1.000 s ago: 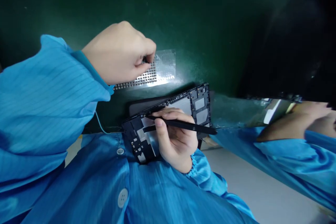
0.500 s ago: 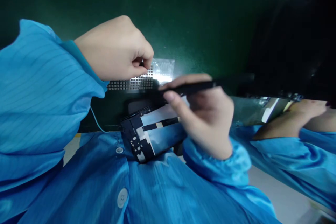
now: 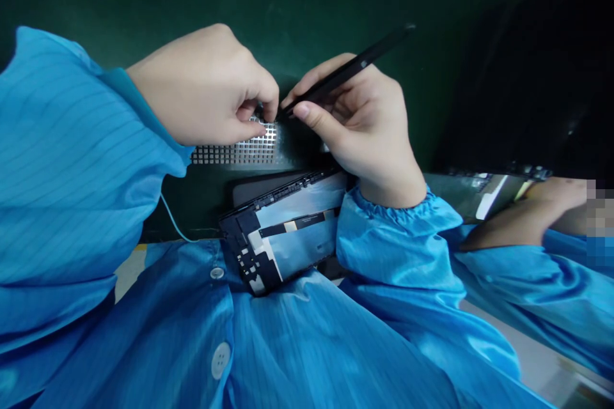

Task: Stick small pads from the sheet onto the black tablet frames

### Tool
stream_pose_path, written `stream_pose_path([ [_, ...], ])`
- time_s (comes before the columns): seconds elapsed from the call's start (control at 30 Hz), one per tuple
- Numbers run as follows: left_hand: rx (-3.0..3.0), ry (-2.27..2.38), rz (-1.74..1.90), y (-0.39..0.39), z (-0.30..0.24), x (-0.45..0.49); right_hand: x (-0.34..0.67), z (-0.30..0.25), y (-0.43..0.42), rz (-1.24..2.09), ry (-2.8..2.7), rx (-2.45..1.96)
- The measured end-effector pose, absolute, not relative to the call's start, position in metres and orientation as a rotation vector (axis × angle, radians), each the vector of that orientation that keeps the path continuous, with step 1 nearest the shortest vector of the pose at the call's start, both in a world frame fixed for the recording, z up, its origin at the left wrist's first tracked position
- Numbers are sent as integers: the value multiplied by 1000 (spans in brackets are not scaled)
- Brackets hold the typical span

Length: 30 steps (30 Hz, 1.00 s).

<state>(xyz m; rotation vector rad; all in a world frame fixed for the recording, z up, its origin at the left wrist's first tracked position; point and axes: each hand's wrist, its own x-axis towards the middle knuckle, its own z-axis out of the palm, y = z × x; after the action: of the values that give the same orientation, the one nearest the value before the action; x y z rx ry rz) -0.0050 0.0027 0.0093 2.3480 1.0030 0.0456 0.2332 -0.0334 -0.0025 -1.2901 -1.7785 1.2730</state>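
My left hand [image 3: 211, 89] is closed in a pinch at the upper edge of a clear sheet with rows of small, shiny square pads [image 3: 240, 152]. Its fingers hide part of that sheet. My right hand [image 3: 369, 121] grips slim black tweezers [image 3: 357, 65], with their tips beside my left fingertips at the sheet's right end. Below both hands lies an opened phone body [image 3: 300, 249], tilted and resting against my blue smock. Its inside shows black and silvery-blue areas, a dark flex strip and small white patches.
Behind the phone body is a dark, flat, rounded piece [image 3: 249, 188] on the green tabletop [image 3: 297, 0]. A thin blue cord [image 3: 173, 220] hangs from my left sleeve. At right, a co-worker's forearm [image 3: 513, 220] rests near a large black object [image 3: 527, 96].
My right hand has swung up and left with the tweezers, from above the phone body to my left fingertips. My left hand has shifted slightly left, still pinching.
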Motion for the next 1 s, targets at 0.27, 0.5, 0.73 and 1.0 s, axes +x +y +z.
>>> stream_pose_path([
  [0.27, 2380, 1018, 0, 3, 9, -3, 238, -7, -20, 1305, -1789, -1314],
  [0.5, 2354, 1065, -5, 2, 10, -1, 223, 11, -110, 1113, -1439, -1389],
  [0.73, 2350, 1084, -10, 4, 10, 0, 192, -6, -183, 760, -1485, -1352],
  [1.0, 2341, 1081, -8, 6, 10, -1, 194, -10, -179, 701, -1529, -1338],
])
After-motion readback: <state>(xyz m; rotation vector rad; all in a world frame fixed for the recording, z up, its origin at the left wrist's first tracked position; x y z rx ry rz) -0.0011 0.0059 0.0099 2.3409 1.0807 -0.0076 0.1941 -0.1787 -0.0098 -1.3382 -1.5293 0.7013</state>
